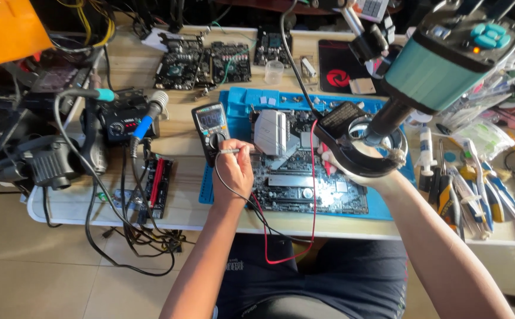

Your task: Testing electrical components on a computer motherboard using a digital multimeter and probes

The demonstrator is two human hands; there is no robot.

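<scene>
A large dark circuit board [296, 180] with a silver heat sink [271, 131] lies on a blue work mat [387, 204]. My left hand [232, 168] is closed on a thin probe with a black lead, at the board's left edge, just below a handheld meter [210, 127]. My right hand [352, 171] is mostly hidden behind the black ring light [364, 147] of a teal microscope camera [440, 59]; a red lead runs up toward it. What it grips is hidden.
A soldering station [121, 121] with blue-handled tools sits at left beside a black hot-air unit [47, 162]. More circuit boards [204, 62] lie at the back. Pliers, screwdrivers and tubes [482, 195] crowd the right side. Cables hang off the table's front edge [151, 221].
</scene>
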